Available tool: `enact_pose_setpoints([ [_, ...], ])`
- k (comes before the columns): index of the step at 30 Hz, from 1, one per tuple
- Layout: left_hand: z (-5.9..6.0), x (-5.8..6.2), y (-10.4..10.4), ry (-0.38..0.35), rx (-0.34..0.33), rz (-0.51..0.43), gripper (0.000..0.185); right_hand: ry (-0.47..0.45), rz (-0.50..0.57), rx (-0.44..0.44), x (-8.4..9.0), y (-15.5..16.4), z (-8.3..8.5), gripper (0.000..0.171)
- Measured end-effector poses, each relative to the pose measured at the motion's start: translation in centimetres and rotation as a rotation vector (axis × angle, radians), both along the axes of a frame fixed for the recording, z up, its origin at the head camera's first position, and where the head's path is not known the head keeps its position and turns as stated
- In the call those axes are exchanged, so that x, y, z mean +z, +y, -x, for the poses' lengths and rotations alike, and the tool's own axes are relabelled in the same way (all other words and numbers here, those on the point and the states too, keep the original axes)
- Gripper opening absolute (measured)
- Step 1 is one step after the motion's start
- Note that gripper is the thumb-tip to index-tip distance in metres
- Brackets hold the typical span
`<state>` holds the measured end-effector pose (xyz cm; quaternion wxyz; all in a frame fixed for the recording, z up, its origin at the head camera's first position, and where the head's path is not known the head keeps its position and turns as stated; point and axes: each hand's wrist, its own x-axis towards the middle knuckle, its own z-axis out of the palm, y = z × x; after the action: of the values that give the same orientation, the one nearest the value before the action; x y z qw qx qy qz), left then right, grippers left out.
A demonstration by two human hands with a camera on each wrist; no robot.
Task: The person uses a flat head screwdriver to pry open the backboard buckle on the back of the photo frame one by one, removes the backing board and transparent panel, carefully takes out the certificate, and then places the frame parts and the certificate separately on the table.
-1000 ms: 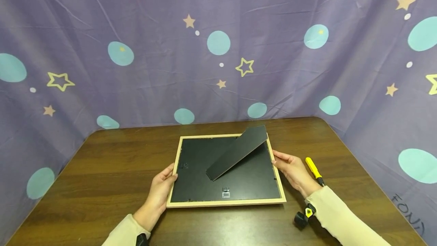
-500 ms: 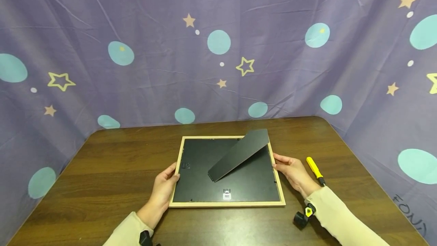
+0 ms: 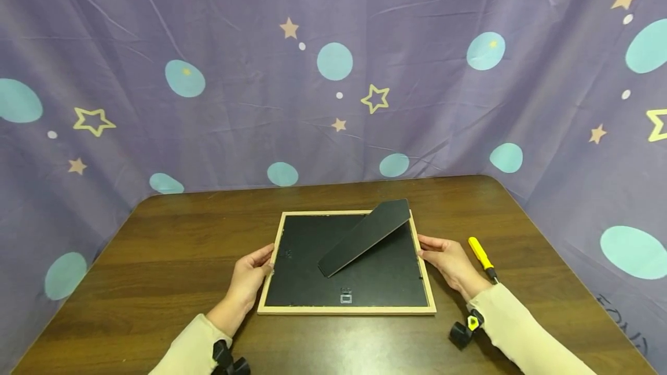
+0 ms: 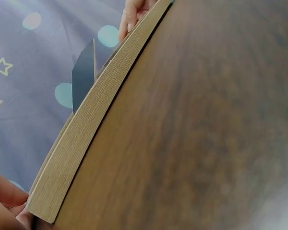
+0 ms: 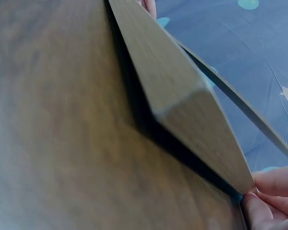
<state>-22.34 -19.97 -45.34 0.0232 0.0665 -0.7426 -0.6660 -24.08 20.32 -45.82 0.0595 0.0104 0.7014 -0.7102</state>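
A light wooden picture frame [image 3: 346, 309] lies face down on the brown table [image 3: 182, 247], its black back up. The black stand flap [image 3: 365, 236] is raised at a slant toward the far right corner. My left hand [image 3: 250, 276] holds the frame's left edge, thumb on top. My right hand [image 3: 450, 265] holds the right edge. In the left wrist view my left fingers [image 4: 5, 206] sit at the frame's side [image 4: 91, 124]. In the right wrist view my right fingers [image 5: 271, 201] pinch the frame's edge [image 5: 182, 96], with a dark gap under it.
A yellow-handled screwdriver [image 3: 480, 254] lies on the table just right of my right hand. A purple cloth with stars and dots [image 3: 333, 74] hangs behind and to both sides. Bare tabletop lies left of and beyond the frame.
The frame has shifted slightly and sits squarer to the table's front edge. My left hand has slid a little farther along the left edge. The right hand has barely moved.
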Motion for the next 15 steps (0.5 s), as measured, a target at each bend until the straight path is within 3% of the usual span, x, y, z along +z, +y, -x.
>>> enact_pose_setpoints([
  [8, 0.25, -0.14, -0.11, 0.030, 0.000, -0.010, 0.045, 0.030, -0.022, -0.059, 0.15, -0.69, -0.50, 0.050],
  [15, 0.16, -0.09, -0.14, 0.009, 0.013, -0.023, 0.045, 0.066, -0.075, -0.062, 0.00, -0.90, -0.54, 0.051],
])
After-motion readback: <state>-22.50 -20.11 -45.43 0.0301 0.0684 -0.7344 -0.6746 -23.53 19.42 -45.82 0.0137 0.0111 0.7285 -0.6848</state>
